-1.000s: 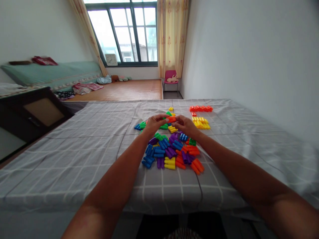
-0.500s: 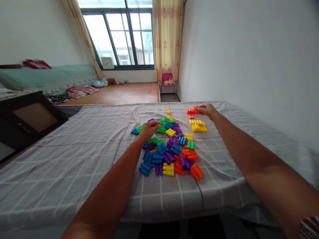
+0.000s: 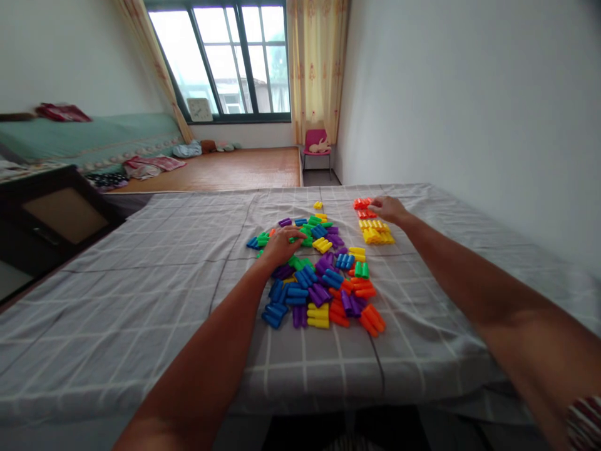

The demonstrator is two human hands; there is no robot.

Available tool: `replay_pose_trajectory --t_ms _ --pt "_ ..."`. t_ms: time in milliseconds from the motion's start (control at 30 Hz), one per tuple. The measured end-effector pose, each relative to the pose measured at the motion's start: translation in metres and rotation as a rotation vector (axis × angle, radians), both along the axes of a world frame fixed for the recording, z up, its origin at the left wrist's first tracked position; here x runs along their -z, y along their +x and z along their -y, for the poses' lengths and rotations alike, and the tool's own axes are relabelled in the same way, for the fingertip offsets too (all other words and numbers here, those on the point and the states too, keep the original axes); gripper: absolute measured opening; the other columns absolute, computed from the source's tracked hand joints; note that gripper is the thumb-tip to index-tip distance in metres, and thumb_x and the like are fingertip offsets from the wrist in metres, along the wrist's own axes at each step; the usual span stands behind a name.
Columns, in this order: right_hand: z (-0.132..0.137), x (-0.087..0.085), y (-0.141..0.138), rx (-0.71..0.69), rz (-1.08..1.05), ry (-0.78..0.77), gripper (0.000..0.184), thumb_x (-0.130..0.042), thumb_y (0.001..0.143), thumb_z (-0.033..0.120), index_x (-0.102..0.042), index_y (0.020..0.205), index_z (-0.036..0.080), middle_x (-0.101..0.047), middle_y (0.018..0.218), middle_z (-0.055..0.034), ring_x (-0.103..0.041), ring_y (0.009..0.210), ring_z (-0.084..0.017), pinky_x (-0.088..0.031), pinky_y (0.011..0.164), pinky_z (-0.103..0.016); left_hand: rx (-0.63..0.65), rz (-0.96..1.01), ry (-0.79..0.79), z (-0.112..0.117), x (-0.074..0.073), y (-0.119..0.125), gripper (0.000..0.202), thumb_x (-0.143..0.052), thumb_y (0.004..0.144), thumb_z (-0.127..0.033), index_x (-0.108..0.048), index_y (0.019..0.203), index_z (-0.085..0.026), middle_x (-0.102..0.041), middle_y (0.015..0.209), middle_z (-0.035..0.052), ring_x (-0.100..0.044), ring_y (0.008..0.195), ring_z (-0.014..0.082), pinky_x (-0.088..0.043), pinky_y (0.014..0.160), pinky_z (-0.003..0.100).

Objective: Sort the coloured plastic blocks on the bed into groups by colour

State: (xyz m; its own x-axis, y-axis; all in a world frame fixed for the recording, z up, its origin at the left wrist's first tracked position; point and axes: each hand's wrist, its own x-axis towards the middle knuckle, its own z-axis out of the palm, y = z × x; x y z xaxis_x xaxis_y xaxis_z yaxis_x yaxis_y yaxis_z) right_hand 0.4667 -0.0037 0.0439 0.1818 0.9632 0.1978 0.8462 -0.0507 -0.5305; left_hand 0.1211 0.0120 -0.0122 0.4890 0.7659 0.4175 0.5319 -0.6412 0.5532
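My left hand [image 3: 283,244] is over the mixed pile, fingers stretched out and a little apart beside green plastic tube blocks [image 3: 307,232]; I see nothing held in it. At the far right, my right hand [image 3: 387,208] has its fingers closed at the right end of orange-red tube blocks [image 3: 365,213], seemingly pinching one. Another orange-red row [image 3: 362,203] lies just behind. Nearer me is a grouped stack of yellow tube blocks [image 3: 377,233]. The pile also holds blue blocks [image 3: 297,295], purple blocks [image 3: 319,294] and orange blocks [image 3: 372,320].
A grey checked cloth [image 3: 164,263] covers the table. One small yellow block [image 3: 318,205] lies apart at the back. A white wall [image 3: 460,113] runs along the right. Beyond the table are a bed [image 3: 244,168], a pink chair [image 3: 316,141] and a dark cabinet [image 3: 51,219].
My right hand has shifted slightly down, and the orange-red blocks there now lie in two neater rows. My left hand has moved slightly, its fingers spreading over the green blocks.
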Motion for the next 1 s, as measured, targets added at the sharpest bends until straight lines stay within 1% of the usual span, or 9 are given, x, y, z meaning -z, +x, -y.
replay_pose_trajectory --t_ms 133,200,267,400,567,667,767,867,1000 --pt "0.052 -0.015 -0.025 -0.358 0.01 -0.178 0.037 -0.079 0.071 0.046 -0.073 0.091 0.016 -0.069 0.076 -0.0013 -0.061 0.067 -0.013 -0.048 0.063 -0.023 -0.03 -0.056 0.088 0.0 0.002 -0.001 0.021 -0.062 0.078 -0.02 -0.077 0.092 -0.024 -0.066 0.123 0.0058 -0.06 0.115 0.0256 -0.043 0.105 0.046" --pt "0.085 -0.019 -0.038 -0.675 0.051 -0.269 0.042 -0.078 0.071 0.048 -0.072 0.101 0.02 -0.069 0.083 -0.0013 -0.061 0.067 -0.012 -0.048 0.063 -0.023 -0.001 -0.027 0.111 0.002 0.0 0.001 0.02 -0.061 0.08 -0.021 -0.077 0.092 -0.024 -0.067 0.121 0.0067 -0.06 0.115 0.0256 -0.042 0.106 0.047" --pt "0.114 -0.018 -0.047 -0.856 0.123 -0.27 0.051 -0.078 0.07 0.049 -0.068 0.113 0.022 -0.068 0.096 -0.0042 -0.063 0.073 -0.014 -0.049 0.068 -0.025 0.079 0.04 0.11 0.008 -0.007 0.005 0.019 -0.061 0.082 -0.024 -0.077 0.093 -0.023 -0.069 0.117 0.0073 -0.061 0.112 0.0249 -0.043 0.105 0.046" --pt "0.131 0.007 -0.055 -0.812 0.19 -0.138 0.059 -0.08 0.068 0.044 -0.065 0.12 0.022 -0.063 0.108 -0.0092 -0.063 0.091 -0.021 -0.05 0.082 -0.033 0.456 0.116 -0.035 0.031 -0.03 0.015 0.021 -0.063 0.085 -0.034 -0.077 0.096 -0.023 -0.071 0.111 0.0081 -0.064 0.107 0.0228 -0.048 0.098 0.039" --pt "0.09 0.045 -0.073 -0.765 0.048 0.071 0.043 -0.069 0.081 0.039 -0.064 0.119 0.02 -0.062 0.118 -0.0117 -0.057 0.112 -0.026 -0.045 0.1 -0.043 0.78 -0.098 -0.106 0.051 -0.045 0.022 0.029 -0.076 0.075 -0.039 -0.077 0.101 -0.027 -0.07 0.116 0.0073 -0.061 0.113 0.0236 -0.043 0.103 0.036" --pt "0.069 0.04 -0.084 -0.701 -0.047 0.193 0.05 -0.067 0.082 0.042 -0.06 0.128 0.022 -0.059 0.127 -0.0121 -0.054 0.12 -0.028 -0.043 0.103 -0.048 0.683 -0.172 -0.058 0.041 -0.035 0.017 0.031 -0.075 0.076 -0.038 -0.076 0.104 -0.025 -0.071 0.108 0.0067 -0.063 0.106 0.0229 -0.045 0.1 0.035" --pt "0.07 0.015 -0.084 -0.638 -0.061 0.208 0.055 -0.064 0.085 0.046 -0.055 0.135 0.027 -0.057 0.131 -0.0109 -0.06 0.11 -0.025 -0.052 0.093 -0.045 0.378 -0.228 0.06 0.025 -0.023 0.005 0.025 -0.066 0.082 -0.035 -0.075 0.103 -0.024 -0.071 0.107 0.0065 -0.062 0.104 0.0235 -0.047 0.097 0.037" --pt "0.098 -0.013 -0.076 -0.702 0.038 0.121 0.053 -0.064 0.085 0.048 -0.056 0.134 0.029 -0.058 0.129 -0.01 -0.064 0.099 -0.022 -0.054 0.09 -0.043 0.101 -0.249 0.176 0.015 -0.018 -0.003 0.029 -0.065 0.082 -0.038 -0.073 0.108 -0.028 -0.066 0.122 0.0055 -0.056 0.117 0.0264 -0.043 0.104 0.042" --pt "0.157 -0.018 -0.076 -1.011 0.192 0.041 0.058 -0.068 0.083 0.049 -0.055 0.136 0.029 -0.056 0.136 -0.0097 -0.05 0.125 -0.027 -0.039 0.107 -0.048 0.037 -0.184 0.225 0.015 -0.021 0.0 0.032 -0.058 0.086 -0.042 -0.071 0.112 -0.03 -0.063 0.127 0.0031 -0.054 0.121 0.0231 -0.042 0.106 0.04"
